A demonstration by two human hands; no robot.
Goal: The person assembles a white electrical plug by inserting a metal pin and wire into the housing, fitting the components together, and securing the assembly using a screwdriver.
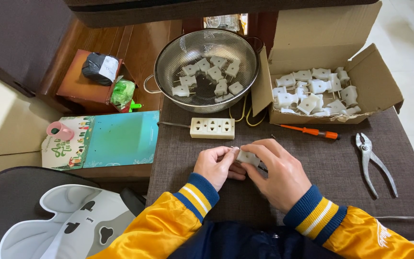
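Note:
My left hand (215, 165) and my right hand (279, 172) meet over the dark woven table mat (178, 158), both gripping one small white plug (246, 157) between the fingertips. Its metal prongs point left toward my left thumb. Just beyond the hands lies a cream three-outlet socket strip (212, 128). A metal colander (207, 67) behind it holds several white plugs, and an open cardboard box (374, 81) at the right holds several more.
An orange-handled screwdriver (312, 132) and steel pliers (373, 163) lie right of my hands. A teal flat box (116, 139) with a pink tape roll (59, 130) sits left, beside a small brown box (85, 86) holding a black bundle.

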